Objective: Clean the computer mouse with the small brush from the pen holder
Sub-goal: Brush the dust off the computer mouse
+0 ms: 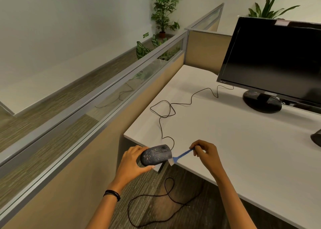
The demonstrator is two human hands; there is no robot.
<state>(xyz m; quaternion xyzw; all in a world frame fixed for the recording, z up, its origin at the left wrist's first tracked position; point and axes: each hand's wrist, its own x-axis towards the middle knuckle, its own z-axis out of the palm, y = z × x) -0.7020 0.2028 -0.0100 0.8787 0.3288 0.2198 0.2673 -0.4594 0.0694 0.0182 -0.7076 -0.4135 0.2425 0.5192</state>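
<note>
Both of my hands are busy off the near-left corner of the desk (225, 141): my left hand (132, 161) grips the speckled mouse (156, 155), while my right hand (205, 152) pinches the blue brush (182, 155), its white bristles touching the mouse's right side.

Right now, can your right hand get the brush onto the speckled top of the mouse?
Probably yes. The right hand pinches the brush, whose bristles sit beside the cable end of the mouse. The left hand grips the mouse from the other end, leaving its top uncovered.
</note>
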